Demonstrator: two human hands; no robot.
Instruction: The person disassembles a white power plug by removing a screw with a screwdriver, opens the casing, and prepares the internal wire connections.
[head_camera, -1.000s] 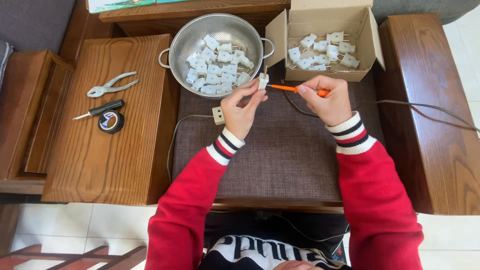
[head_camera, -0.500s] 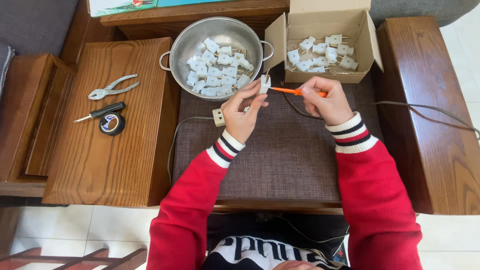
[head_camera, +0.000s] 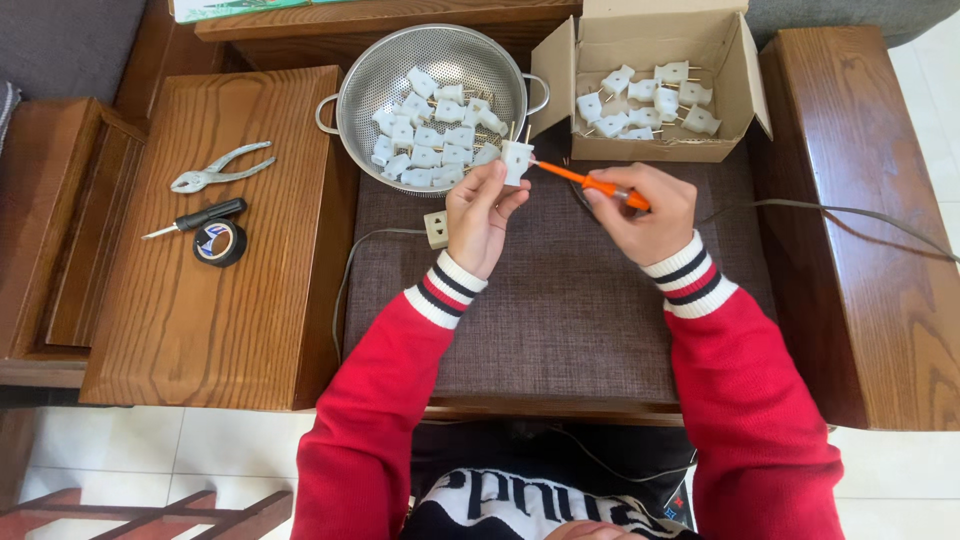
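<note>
Both hands are closed: left hand (head_camera: 482, 212) pinches a white plug (head_camera: 516, 161) just below the metal colander (head_camera: 432, 95); right hand (head_camera: 645, 212) grips an orange screwdriver (head_camera: 590, 182) touching the plug.

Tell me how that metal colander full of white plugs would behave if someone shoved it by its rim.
The colander would probably slide rather than tip: it looks wide, low and weighted by plugs. It likely stays stiff, being metal. The loose plugs may rattle and shift inside.
</note>
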